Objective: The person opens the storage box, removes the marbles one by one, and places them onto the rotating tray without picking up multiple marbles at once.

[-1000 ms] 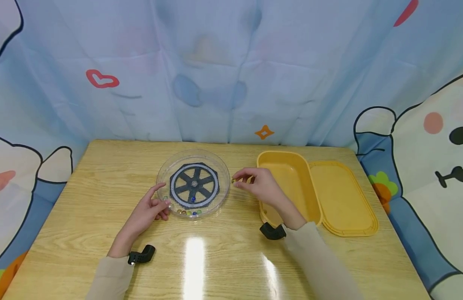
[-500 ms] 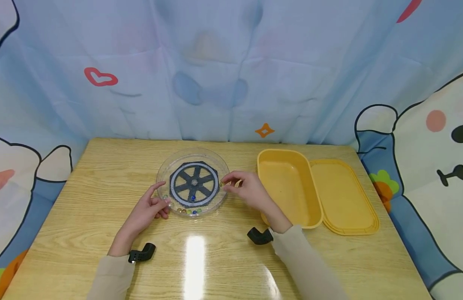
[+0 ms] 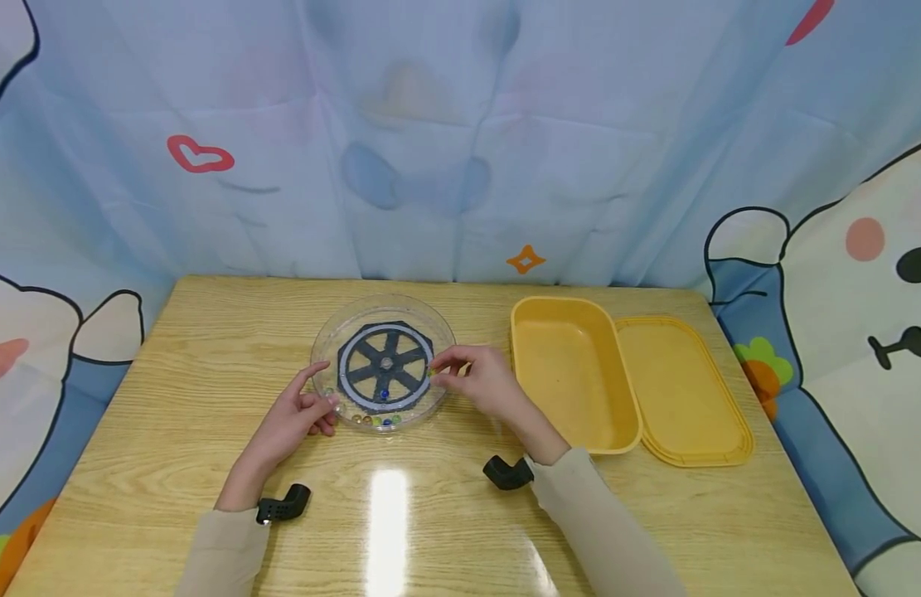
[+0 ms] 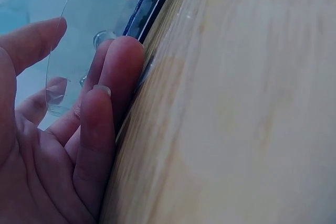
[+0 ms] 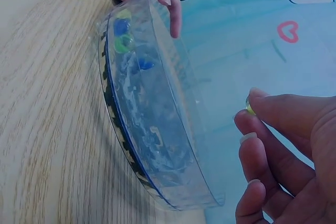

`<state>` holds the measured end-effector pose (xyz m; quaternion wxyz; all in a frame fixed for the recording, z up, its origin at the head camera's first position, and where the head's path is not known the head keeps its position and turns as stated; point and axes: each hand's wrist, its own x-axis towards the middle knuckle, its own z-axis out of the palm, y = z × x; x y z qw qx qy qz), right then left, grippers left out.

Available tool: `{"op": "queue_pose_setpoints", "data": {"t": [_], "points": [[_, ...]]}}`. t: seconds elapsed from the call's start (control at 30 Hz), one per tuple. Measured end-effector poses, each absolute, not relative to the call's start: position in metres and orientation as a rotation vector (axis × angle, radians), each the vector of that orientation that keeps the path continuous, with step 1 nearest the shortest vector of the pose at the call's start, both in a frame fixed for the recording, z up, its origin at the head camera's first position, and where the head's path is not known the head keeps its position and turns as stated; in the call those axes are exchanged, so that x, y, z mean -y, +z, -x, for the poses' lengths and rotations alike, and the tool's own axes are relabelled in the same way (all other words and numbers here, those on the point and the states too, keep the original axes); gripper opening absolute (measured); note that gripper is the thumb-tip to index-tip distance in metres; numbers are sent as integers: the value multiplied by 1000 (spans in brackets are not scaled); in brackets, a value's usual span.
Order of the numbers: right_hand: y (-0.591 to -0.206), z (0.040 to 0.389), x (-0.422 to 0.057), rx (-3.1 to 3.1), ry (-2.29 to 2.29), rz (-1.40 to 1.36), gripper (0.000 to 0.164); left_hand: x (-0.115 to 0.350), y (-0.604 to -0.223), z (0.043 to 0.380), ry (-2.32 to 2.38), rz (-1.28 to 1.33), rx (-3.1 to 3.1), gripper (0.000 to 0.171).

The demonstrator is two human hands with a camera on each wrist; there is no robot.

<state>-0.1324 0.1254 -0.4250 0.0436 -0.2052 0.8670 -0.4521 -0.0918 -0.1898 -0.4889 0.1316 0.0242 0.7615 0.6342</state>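
Observation:
A clear round dish with a dark spoked-wheel design at its base stands on the wooden table. Inside it, a blue marble lies on the wheel, and several coloured marbles sit along the near edge. My left hand rests against the dish's left side, index finger extended and other fingers loosely bent; they touch the wall in the left wrist view. Above the dish's right rim, my right hand pinches a small yellow-green marble between thumb and index finger, its other fingers curled.
Right of the dish stands a yellow plastic box without marbles in it. Its yellow lid lies flat beside it, against the box's right side. A blue patterned curtain hangs behind the table.
My right hand has moved left with the pinched marble, from beside the dish to above its right rim. The left hand and the dish stay in place.

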Motion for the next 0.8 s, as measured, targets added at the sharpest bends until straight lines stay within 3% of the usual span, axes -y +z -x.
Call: {"op": "queue_pose_setpoints", "data": {"t": [0.4, 0.8], "points": [[-414, 137, -136, -2617, -1365, 548, 14, 189, -488, 92, 1846, -73, -2208, 61], [-383, 155, -202, -2653, -1345, 591, 15, 190, -489, 92, 1862, -77, -2191, 62]]}}
